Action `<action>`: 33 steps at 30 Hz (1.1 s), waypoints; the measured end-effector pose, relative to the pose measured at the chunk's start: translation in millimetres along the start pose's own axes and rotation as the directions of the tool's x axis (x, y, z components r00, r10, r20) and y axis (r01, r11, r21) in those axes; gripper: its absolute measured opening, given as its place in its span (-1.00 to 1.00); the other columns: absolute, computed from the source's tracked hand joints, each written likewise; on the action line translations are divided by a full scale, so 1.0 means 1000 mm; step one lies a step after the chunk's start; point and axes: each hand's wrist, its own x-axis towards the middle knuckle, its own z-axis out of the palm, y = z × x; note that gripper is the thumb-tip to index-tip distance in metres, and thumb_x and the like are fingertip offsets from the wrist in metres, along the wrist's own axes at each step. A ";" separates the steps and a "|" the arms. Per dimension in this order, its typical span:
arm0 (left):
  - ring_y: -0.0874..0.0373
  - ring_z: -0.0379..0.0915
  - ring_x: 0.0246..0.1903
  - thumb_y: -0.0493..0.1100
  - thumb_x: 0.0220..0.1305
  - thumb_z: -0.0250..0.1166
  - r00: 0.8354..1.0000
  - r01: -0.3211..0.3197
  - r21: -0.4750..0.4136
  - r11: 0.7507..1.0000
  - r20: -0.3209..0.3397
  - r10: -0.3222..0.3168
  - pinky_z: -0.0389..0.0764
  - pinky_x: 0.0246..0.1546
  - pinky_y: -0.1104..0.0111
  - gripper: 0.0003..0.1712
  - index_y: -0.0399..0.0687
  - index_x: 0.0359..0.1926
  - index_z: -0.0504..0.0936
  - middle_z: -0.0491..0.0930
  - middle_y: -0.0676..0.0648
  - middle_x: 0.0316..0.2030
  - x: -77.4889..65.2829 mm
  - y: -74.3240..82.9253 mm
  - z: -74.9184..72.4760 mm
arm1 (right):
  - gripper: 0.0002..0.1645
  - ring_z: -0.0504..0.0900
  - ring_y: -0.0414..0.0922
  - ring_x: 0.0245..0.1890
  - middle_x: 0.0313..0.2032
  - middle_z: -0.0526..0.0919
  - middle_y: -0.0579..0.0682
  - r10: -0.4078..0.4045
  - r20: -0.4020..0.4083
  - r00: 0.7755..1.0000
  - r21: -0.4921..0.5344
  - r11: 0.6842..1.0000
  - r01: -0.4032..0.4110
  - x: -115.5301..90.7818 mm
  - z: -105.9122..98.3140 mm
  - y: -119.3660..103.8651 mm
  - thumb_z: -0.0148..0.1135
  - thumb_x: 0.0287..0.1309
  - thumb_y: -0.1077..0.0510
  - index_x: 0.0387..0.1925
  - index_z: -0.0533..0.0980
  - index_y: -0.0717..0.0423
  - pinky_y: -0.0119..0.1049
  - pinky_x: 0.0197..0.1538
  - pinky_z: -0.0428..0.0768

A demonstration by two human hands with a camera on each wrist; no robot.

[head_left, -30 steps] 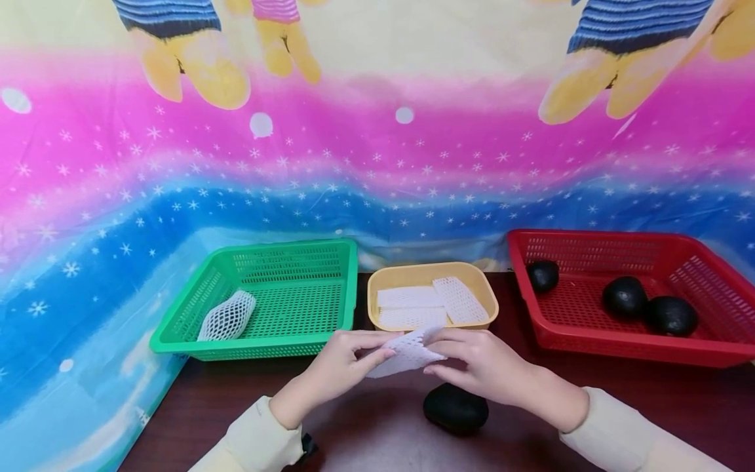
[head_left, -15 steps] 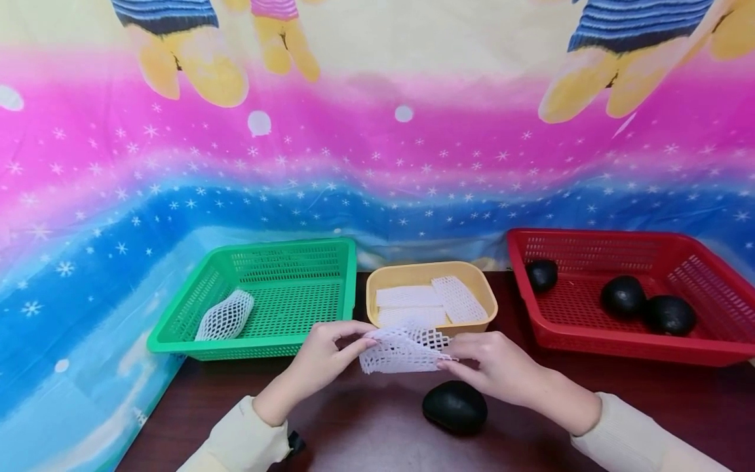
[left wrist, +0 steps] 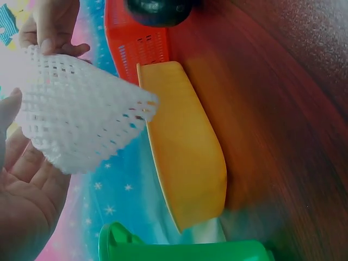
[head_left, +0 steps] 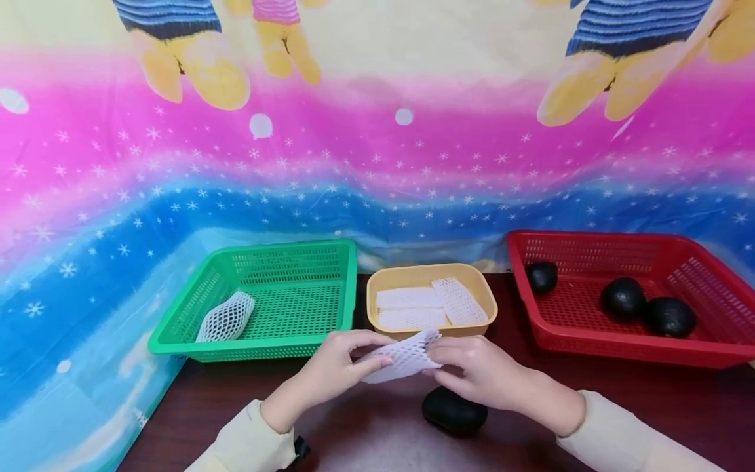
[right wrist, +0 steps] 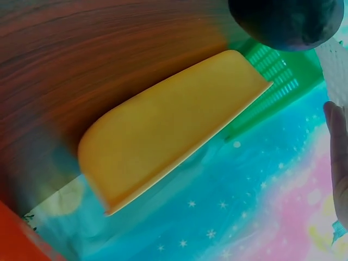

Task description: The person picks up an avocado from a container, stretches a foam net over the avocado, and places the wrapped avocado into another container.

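Observation:
A white foam fruit net (head_left: 403,359) is stretched between my two hands above the table. My left hand (head_left: 336,368) grips its left end with the thumb on top. At its right end, my right hand (head_left: 486,370) pinches the edge near the opening. In the left wrist view the foam net (left wrist: 81,111) spreads wide, its mesh partly opened. Below my right hand a dark avocado (head_left: 454,412) lies on the table, its upper edge partly covered by the hand. In the right wrist view only a few fingers (right wrist: 338,157) show at the right edge.
A yellow tray (head_left: 433,331) with several flat foam nets stands just beyond my hands. To the left is a green basket (head_left: 307,334) holding one net-wrapped item (head_left: 227,317). On the right, a red basket (head_left: 643,347) contains 3 dark avocados (head_left: 623,298). A patterned cloth hangs behind.
Half a second ago the hands were farther apart and the net spread wider; they have come closer together and the net looks narrower. The avocado and baskets have stayed put.

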 end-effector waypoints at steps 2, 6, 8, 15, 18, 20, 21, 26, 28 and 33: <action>0.26 0.64 -0.11 -0.14 0.33 0.44 0.999 0.024 -0.022 0.999 0.026 -0.024 0.67 -0.10 0.36 -0.67 -0.10 0.08 0.74 0.74 0.00 -0.04 0.000 0.001 0.000 | -0.70 0.74 -0.17 -0.11 -0.13 0.76 -0.03 -0.009 0.004 1.000 0.000 1.000 0.009 0.002 0.002 -0.001 0.17 0.48 -0.03 -0.15 0.70 0.06 -0.37 -0.06 0.67; 0.25 0.62 -0.09 -0.08 0.33 0.44 0.993 0.080 -0.066 0.995 0.089 -0.074 0.65 -0.07 0.37 -0.57 -0.06 0.19 0.68 0.71 0.00 0.03 -0.001 0.002 0.002 | -0.72 0.75 -0.13 -0.08 -0.10 0.77 0.02 -0.024 0.006 1.000 0.003 1.000 0.024 0.005 0.004 -0.003 0.21 0.46 0.00 -0.11 0.71 0.09 -0.32 -0.02 0.67; 0.26 0.60 -0.09 -0.02 0.33 0.44 0.989 0.098 -0.049 0.994 0.112 -0.092 0.62 -0.06 0.37 -0.49 0.02 0.27 0.63 0.68 0.02 0.07 -0.001 0.002 0.002 | -0.77 0.75 -0.10 -0.07 -0.08 0.77 0.06 -0.033 0.008 0.999 0.005 0.999 0.033 0.007 0.005 -0.004 0.27 0.43 0.05 -0.10 0.71 0.09 -0.30 -0.01 0.67; 0.25 0.54 -0.04 0.13 0.21 0.51 0.969 0.178 0.002 0.984 0.172 -0.176 0.57 -0.03 0.33 -0.14 0.21 0.48 0.37 0.58 0.08 0.20 -0.002 0.001 0.003 | -0.71 0.74 -0.06 -0.01 0.01 0.74 0.11 -0.099 0.025 0.995 -0.004 0.995 0.099 0.008 0.006 -0.005 0.20 0.47 0.03 -0.05 0.71 0.10 -0.31 0.02 0.65; 0.25 0.54 -0.04 0.14 0.17 0.54 0.967 0.186 0.010 0.982 0.175 -0.185 0.58 -0.04 0.33 -0.10 0.23 0.48 0.36 0.59 0.09 0.16 -0.002 0.000 0.003 | -0.70 0.72 -0.04 0.03 0.05 0.72 0.13 -0.137 0.034 0.990 -0.030 0.990 0.138 0.008 0.005 -0.004 0.19 0.48 0.01 -0.02 0.71 0.10 -0.29 0.05 0.64; 0.24 0.53 -0.05 0.15 0.14 0.55 0.967 0.187 0.022 0.982 0.173 -0.188 0.58 -0.05 0.31 -0.11 0.27 0.46 0.38 0.60 0.12 0.13 -0.002 0.000 0.003 | -0.67 0.72 -0.04 0.05 0.06 0.72 0.11 -0.146 0.037 0.989 -0.045 0.988 0.147 0.008 0.004 -0.004 0.18 0.48 -0.02 -0.01 0.70 0.10 -0.28 0.07 0.63; 0.24 0.53 -0.05 0.16 0.13 0.55 0.967 0.186 0.030 0.982 0.170 -0.189 0.58 -0.05 0.30 -0.12 0.28 0.45 0.40 0.60 0.13 0.11 -0.002 0.000 0.002 | -0.66 0.71 -0.04 0.06 0.07 0.72 0.11 -0.144 0.041 0.989 -0.049 0.988 0.146 0.008 0.003 -0.004 0.19 0.48 -0.02 0.00 0.70 0.10 -0.29 0.09 0.63; 0.24 0.53 -0.06 0.20 0.10 0.57 0.968 0.193 0.054 0.980 0.150 -0.199 0.58 -0.05 0.28 -0.18 0.22 0.36 0.47 0.61 0.18 0.04 -0.001 -0.001 -0.001 | -0.60 0.65 -0.05 0.16 0.18 0.66 0.08 -0.106 0.056 0.993 -0.008 0.994 0.107 0.008 -0.004 -0.004 0.18 0.47 -0.06 0.11 0.66 0.09 -0.33 0.16 0.57; 0.24 0.52 -0.07 0.20 0.09 0.57 0.969 0.194 0.071 0.979 0.140 -0.202 0.59 -0.05 0.28 -0.20 0.20 0.32 0.49 0.61 0.19 0.02 -0.001 0.000 -0.003 | -0.59 0.63 -0.05 0.19 0.23 0.62 0.08 -0.099 0.065 0.993 0.005 0.995 0.099 0.009 -0.007 -0.005 0.21 0.46 -0.03 0.17 0.63 0.08 -0.34 0.18 0.55; 0.24 0.52 -0.08 0.16 0.08 0.59 0.972 0.189 0.103 0.977 0.125 -0.201 0.59 -0.07 0.26 -0.24 0.18 0.28 0.54 0.61 0.20 -0.01 -0.003 0.001 -0.009 | -0.42 0.53 -0.10 0.30 0.37 0.50 0.02 -0.050 0.126 0.991 0.032 0.998 0.046 0.006 -0.016 -0.007 0.35 0.37 0.06 0.37 0.49 0.03 -0.41 0.24 0.47</action>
